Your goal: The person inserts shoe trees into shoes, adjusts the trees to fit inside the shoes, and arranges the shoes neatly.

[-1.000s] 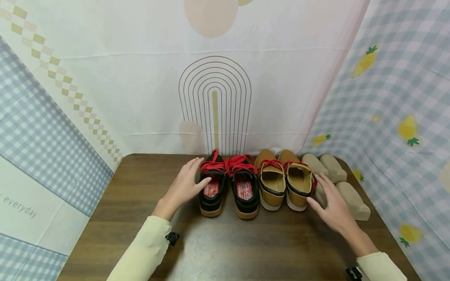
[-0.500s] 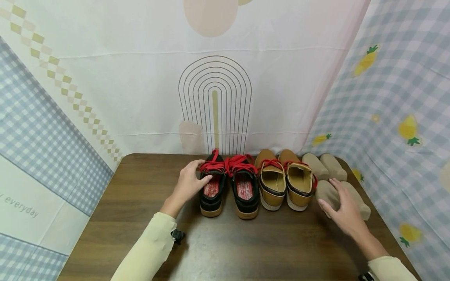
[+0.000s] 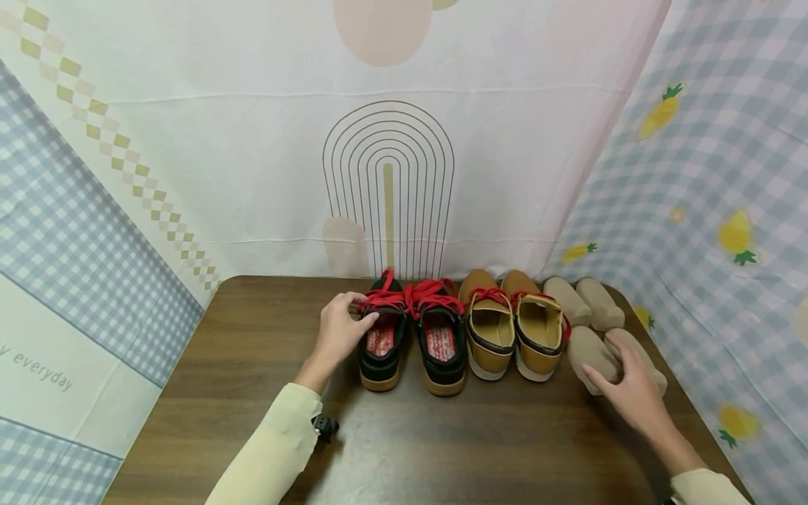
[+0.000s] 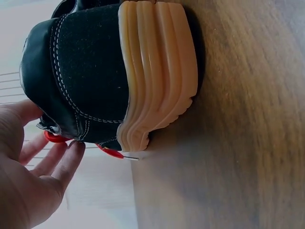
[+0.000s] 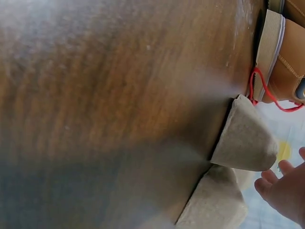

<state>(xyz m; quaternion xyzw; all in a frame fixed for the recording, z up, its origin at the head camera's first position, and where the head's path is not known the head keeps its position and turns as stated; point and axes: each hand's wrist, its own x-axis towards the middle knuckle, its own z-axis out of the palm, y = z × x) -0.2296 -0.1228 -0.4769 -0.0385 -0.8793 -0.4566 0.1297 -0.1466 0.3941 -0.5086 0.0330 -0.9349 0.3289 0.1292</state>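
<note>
My left hand (image 3: 339, 330) is at the outer side of the left black shoe (image 3: 379, 366), which has red laces. In the left wrist view, the thumb goes over the shoe's collar and the fingers (image 4: 71, 160) curl along its side by the laces, pinching it. The other black shoe (image 3: 444, 369) stands beside it. On the right, my right hand (image 3: 636, 393) hovers with spread, relaxed fingers over the front pair of beige moulded shoe inserts (image 3: 592, 356). In the right wrist view, that hand (image 5: 288, 191) appears beside an insert (image 5: 245, 138); contact cannot be told.
A pair of tan shoes (image 3: 489, 347) with red laces stands between the black shoes and the inserts. Two more beige inserts (image 3: 600, 303) lie behind, near the back right corner. The wooden table (image 3: 429, 449) ends at a white patterned cloth (image 3: 265, 175); checked cloth (image 3: 694, 231) hangs right.
My right hand has moved right and slightly down, from the tan shoe's side to the front inserts. The left hand's fingers have drawn in closer on the black shoe. The shoes stay in place.
</note>
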